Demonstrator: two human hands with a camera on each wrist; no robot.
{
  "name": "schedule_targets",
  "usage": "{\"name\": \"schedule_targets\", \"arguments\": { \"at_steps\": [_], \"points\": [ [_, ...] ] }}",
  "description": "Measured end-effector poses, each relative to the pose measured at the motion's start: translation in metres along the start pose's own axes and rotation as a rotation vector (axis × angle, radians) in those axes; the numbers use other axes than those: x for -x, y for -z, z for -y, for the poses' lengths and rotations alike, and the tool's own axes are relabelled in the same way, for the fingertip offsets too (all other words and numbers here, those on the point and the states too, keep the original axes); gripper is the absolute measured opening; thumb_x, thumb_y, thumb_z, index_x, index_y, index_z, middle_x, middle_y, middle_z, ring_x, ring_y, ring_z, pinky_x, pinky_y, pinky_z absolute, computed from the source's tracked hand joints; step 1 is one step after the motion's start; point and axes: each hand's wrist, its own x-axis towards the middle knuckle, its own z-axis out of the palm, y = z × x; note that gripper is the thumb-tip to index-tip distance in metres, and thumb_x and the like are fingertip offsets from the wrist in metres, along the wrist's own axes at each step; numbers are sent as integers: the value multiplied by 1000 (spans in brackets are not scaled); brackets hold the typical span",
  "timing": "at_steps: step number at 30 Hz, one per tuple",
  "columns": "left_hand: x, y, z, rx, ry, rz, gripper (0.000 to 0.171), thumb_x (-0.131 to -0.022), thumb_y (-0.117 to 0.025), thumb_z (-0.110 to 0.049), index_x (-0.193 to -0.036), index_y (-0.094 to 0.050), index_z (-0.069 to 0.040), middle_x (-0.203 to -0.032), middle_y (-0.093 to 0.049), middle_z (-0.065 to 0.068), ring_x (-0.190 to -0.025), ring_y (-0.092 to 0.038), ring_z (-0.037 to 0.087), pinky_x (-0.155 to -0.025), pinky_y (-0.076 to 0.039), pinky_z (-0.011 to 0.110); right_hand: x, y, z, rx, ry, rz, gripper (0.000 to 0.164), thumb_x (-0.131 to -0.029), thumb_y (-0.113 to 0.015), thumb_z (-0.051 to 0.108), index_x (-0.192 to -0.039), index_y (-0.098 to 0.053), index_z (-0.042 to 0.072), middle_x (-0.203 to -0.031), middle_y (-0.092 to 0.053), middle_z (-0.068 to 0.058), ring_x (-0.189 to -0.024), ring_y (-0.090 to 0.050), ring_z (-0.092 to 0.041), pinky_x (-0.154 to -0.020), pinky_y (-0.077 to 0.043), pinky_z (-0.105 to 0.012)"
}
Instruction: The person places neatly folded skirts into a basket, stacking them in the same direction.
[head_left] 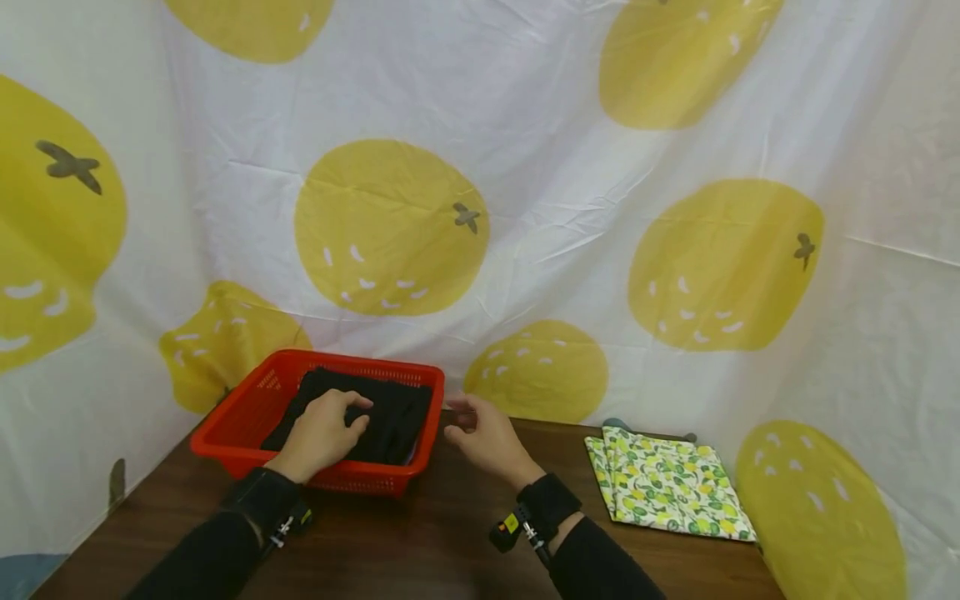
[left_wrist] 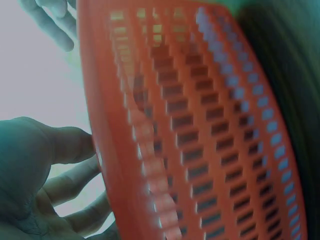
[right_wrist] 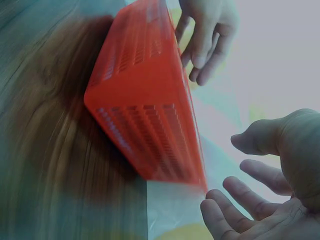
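A red plastic basket (head_left: 360, 481) with slotted sides holds folded black cloth (head_left: 401, 408). My left hand (head_left: 318, 433) is over the basket's near side, above the cloth, its thumb and fingers loosely bent with a gap between them. In the left wrist view, the left hand (left_wrist: 25, 170) appears beside the basket's rim; whether it touches cannot be told. My right hand (head_left: 491, 437) is just off the basket's right end, and nothing shows in its grasp. From the right wrist view, its fingers (right_wrist: 250, 197) look spread and slightly bent, near a basket corner.
Two pieces of folded lemon-print cloth (head_left: 675, 487) lie overlapping at the right of the brown wooden table (head_left: 450, 542). A white curtain (head_left: 555, 250) with big yellow fruit prints encloses the table's back and sides. Dark bits show behind the folded cloth.
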Motion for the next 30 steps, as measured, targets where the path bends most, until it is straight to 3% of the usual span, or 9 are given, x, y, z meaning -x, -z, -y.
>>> {"name": "schedule_targets", "arguments": {
  "at_steps": [10,16,23,26,27,30],
  "points": [
    [26,-27,-39,31,-114,-49,23,-100,-75,-24,-122,-79,-17,-123,-74,8,-112,-72,30,-93,-59,59,40,42,-48,76,-62,-77,40,-104,-72,22,-143,-66,14,-144,-66,-16,-125,-66,-37,-101,-57,-53],
    [37,-37,-64,52,-173,-61,22,-98,-79,-24,-119,-80,-19,-119,-75,4,-108,-73,26,-92,-60,54,70,72,-79,165,-174,-158,42,-103,-73,20,-143,-66,11,-139,-65,-16,-123,-65,-35,-101,-55,-55],
    [49,-50,-85,64,-232,-66,18,-98,-80,-25,-115,-80,-28,-118,-74,-3,-91,-65,12,-78,-54,35,106,111,-114,269,-272,-203,44,-104,-70,19,-144,-63,1,-148,-61,-23,-138,-57,-47,-109,-50,-60],
    [55,-54,-92,64,-250,-58,19,-97,-81,-26,-115,-80,-30,-120,-74,-6,-96,-67,12,-81,-56,34,119,125,-129,320,-330,-201,46,-104,-68,20,-145,-62,-1,-149,-58,-29,-140,-52,-51,-110,-48,-64],
    [56,-56,-94,70,-261,-57,19,-97,-81,-26,-115,-80,-31,-121,-73,-7,-98,-69,13,-82,-57,34,122,129,-134,337,-356,-196,47,-104,-68,21,-145,-61,-2,-149,-57,-31,-130,-59,-50,-104,-51,-62],
    [61,-62,-101,110,-296,-43,18,-98,-80,-26,-115,-79,-32,-119,-73,-11,-102,-71,12,-84,-59,33,132,139,-148,406,-433,-190,51,-104,-67,23,-146,-59,-3,-147,-53,-36,-128,-56,-55,-101,-50,-67]
  ]
}}
